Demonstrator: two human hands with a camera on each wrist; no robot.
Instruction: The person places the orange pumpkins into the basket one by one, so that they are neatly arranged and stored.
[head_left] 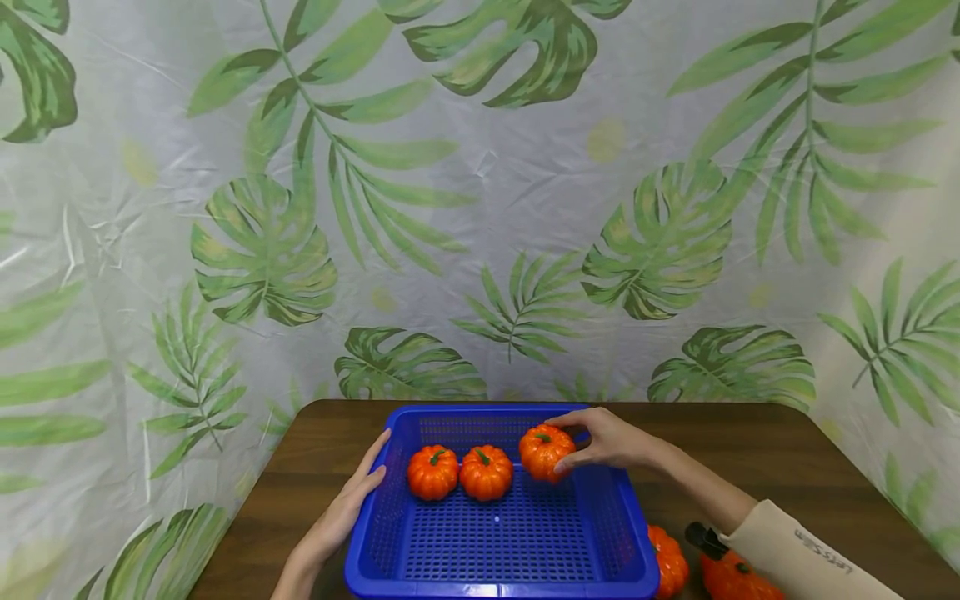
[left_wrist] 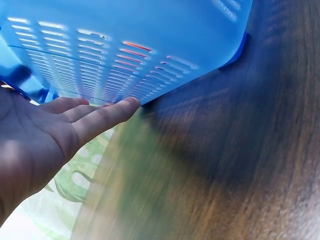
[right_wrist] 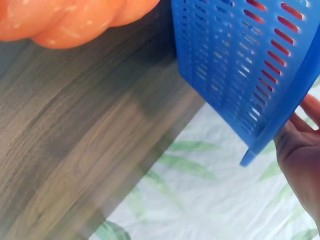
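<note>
A blue perforated plastic basket (head_left: 498,589) sits on the wooden table. My right hand (head_left: 606,439) pinches a small orange pumpkin (head_left: 542,454) over the basket's back right part. Two similar pumpkins, a left one (head_left: 432,473) and a middle one (head_left: 486,473), lie side by side inside the basket. At the basket's left side is my left hand (head_left: 347,506), its fingers stretched along the outer wall. The left wrist view shows those fingers (left_wrist: 107,117) extended against the slotted wall. In the right wrist view the held pumpkin is hidden behind the basket wall (right_wrist: 235,65).
Right of the basket lie an orange pumpkin (head_left: 667,562) and another orange pumpkin (head_left: 738,579), partly covered by the right sleeve (head_left: 806,554). A leaf-patterned sheet (head_left: 495,208) hangs behind the brown table (head_left: 720,442).
</note>
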